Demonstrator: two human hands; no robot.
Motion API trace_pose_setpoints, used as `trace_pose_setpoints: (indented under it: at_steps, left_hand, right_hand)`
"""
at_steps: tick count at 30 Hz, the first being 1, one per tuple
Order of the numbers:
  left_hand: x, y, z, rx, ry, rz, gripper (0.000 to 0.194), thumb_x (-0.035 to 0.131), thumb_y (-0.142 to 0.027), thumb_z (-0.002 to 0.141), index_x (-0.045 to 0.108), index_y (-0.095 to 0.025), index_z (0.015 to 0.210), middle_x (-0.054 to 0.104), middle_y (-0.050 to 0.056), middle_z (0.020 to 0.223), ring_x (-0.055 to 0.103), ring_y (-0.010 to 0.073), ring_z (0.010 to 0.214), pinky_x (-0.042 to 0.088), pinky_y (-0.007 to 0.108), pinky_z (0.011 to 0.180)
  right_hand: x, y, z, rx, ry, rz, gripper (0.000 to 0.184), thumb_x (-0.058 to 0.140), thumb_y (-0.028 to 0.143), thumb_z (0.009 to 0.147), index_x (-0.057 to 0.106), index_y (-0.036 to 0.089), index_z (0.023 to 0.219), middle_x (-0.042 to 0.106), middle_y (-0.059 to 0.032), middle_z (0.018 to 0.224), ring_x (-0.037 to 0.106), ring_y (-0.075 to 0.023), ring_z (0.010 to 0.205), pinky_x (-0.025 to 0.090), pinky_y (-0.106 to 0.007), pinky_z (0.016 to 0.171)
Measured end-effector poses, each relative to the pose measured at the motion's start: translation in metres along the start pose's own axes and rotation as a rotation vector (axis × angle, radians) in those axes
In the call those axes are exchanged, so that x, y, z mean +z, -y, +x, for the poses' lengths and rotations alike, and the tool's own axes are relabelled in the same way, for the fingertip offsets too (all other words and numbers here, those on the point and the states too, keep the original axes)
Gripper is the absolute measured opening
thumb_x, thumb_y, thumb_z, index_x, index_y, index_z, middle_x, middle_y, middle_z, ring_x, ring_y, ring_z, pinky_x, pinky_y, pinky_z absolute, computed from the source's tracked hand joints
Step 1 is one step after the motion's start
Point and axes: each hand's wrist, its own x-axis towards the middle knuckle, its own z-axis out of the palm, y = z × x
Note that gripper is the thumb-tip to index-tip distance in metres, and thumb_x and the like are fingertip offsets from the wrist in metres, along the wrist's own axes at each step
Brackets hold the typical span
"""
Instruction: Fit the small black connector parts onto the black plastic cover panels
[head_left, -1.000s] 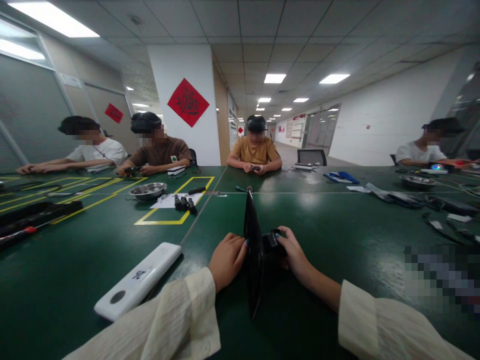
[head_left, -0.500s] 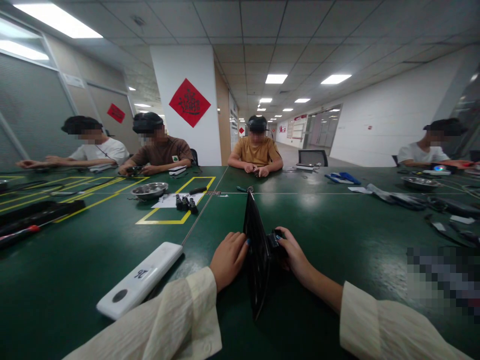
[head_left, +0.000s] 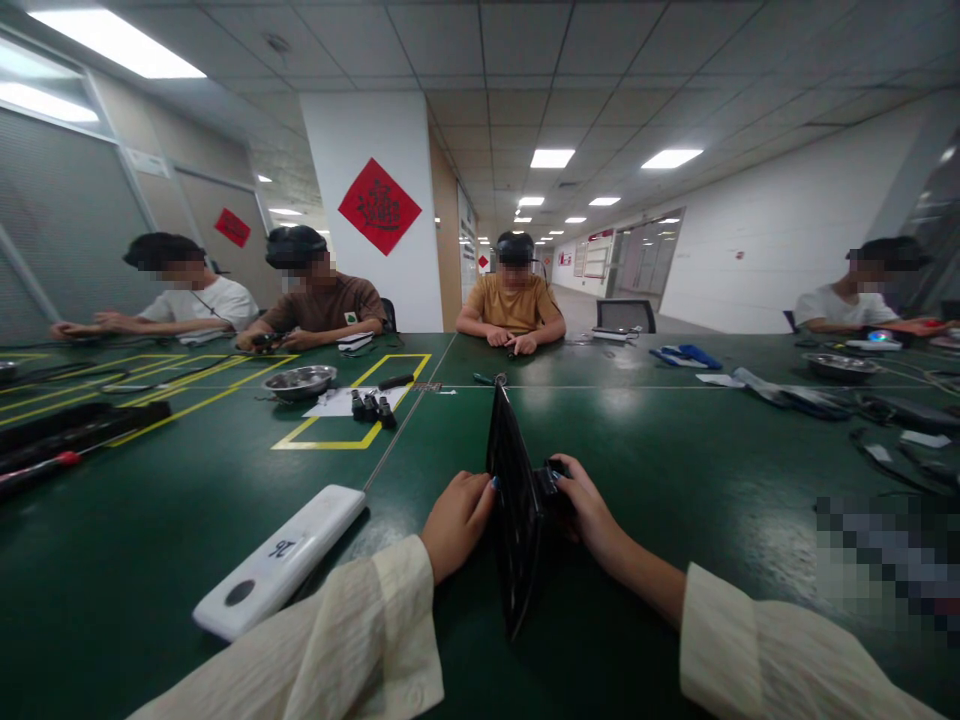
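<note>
Two bare hands work on either side of a dark panel (head_left: 513, 520), which stands on edge over the green bench (head_left: 637, 640), in front of the wearer and seen almost edge-on. The left hand (head_left: 459, 520) lies against the panel's left face, thumb and forefinger near each other; whether these fingers clamp it, I cannot tell. The right hand (head_left: 592, 505) has its fingers clamped on a small black block (head_left: 550, 482) that sits against the panel's right face; whether the two are joined is hidden. Both forearms wear loose cream sleeves (head_left: 375, 625).

Left of the left hand, a white slab (head_left: 281, 560) with a dark round spot lies slantwise on the bench. Farther off, yellow tape (head_left: 322, 447) outlines a rectangle; white paper (head_left: 328, 403) lies across it, with small black parts (head_left: 373, 408) at the paper's right side and a metal bowl (head_left: 298, 382) just beside it. Across the bench sits a person in a mustard shirt (head_left: 511, 305), with a person in brown (head_left: 341, 300) to the left.
</note>
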Motion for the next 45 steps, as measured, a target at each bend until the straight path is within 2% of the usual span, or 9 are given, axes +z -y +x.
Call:
trace_pose_setpoints:
  at_steps: [5,11,17,23,28,39,45]
  left_hand:
    - [0.0018,0.0007,-0.0006,-0.070,-0.056,-0.053,0.032,0.028,-0.038,0.094,0.051,-0.021,0.082,0.061,0.005,0.081,0.057,0.0188,0.079,0.047,0.033,0.073]
    - [-0.0043,-0.0029,0.0000,0.013,-0.039,0.033,0.034,0.024,-0.037,0.095,0.050,-0.020,0.081,0.060,0.007,0.083,0.054,0.0208,0.082,0.046,0.035,0.076]
    - [-0.0040,-0.0032,-0.0022,0.058,-0.031,0.078,0.029,0.027,-0.031,0.094,0.051,-0.019,0.085,0.060,0.007,0.085,0.053,0.0210,0.083,0.045,0.036,0.076]
    - [-0.0022,-0.0019,0.0006,0.012,0.024,0.033,0.040,0.021,-0.036,0.096,0.050,-0.020,0.073,0.059,0.005,0.076,0.052,0.0198,0.078,0.044,0.035,0.076]
    - [0.0016,-0.0005,-0.0021,-0.060,-0.037,-0.024,0.032,0.026,-0.039,0.095,0.050,-0.021,0.083,0.059,0.004,0.083,0.054,0.0197,0.082,0.046,0.035,0.077]
    - [-0.0026,-0.0021,-0.0042,0.041,-0.041,0.053,0.028,0.026,-0.032,0.094,0.051,-0.020,0.089,0.058,0.007,0.088,0.053,0.0205,0.085,0.045,0.036,0.078]
    - [-0.0019,0.0001,-0.0009,0.057,-0.020,0.077,0.036,0.023,-0.033,0.096,0.051,-0.020,0.079,0.059,0.005,0.081,0.052,0.0198,0.079,0.044,0.035,0.075]
  right_hand:
    - [0.0004,0.0012,-0.0006,-0.005,0.017,0.013,0.050,0.053,0.052,0.075,0.038,0.026,0.116,0.052,0.0065,0.062,0.042,-0.0075,0.036,0.023,-0.017,0.032]
    - [0.0026,0.0048,-0.0037,-0.008,0.024,0.006,0.050,0.052,0.052,0.076,0.037,0.025,0.115,0.051,0.0071,0.061,0.041,-0.0074,0.038,0.023,-0.017,0.034]
    - [0.0038,0.0051,-0.0064,-0.069,-0.039,0.007,0.042,0.049,0.048,0.078,0.041,0.023,0.110,0.048,0.0068,0.057,0.037,-0.0082,0.038,0.022,-0.020,0.035]
    - [0.0051,0.0076,-0.0066,-0.046,-0.027,0.006,0.043,0.050,0.046,0.076,0.039,0.023,0.111,0.049,0.0070,0.059,0.036,-0.0079,0.038,0.022,-0.020,0.036]
    - [0.0054,0.0077,-0.0065,-0.056,-0.012,0.006,0.043,0.050,0.048,0.077,0.039,0.023,0.110,0.047,0.0073,0.058,0.035,-0.0078,0.038,0.025,-0.020,0.038]
    - [0.0043,0.0044,-0.0055,-0.061,-0.045,-0.034,0.040,0.047,0.046,0.080,0.041,0.023,0.112,0.047,0.0063,0.058,0.038,-0.0093,0.040,0.027,-0.020,0.038]
    - [0.0031,0.0031,-0.0054,-0.054,-0.026,-0.040,0.039,0.045,0.047,0.081,0.040,0.024,0.113,0.048,0.0062,0.058,0.038,-0.0095,0.041,0.027,-0.021,0.039]
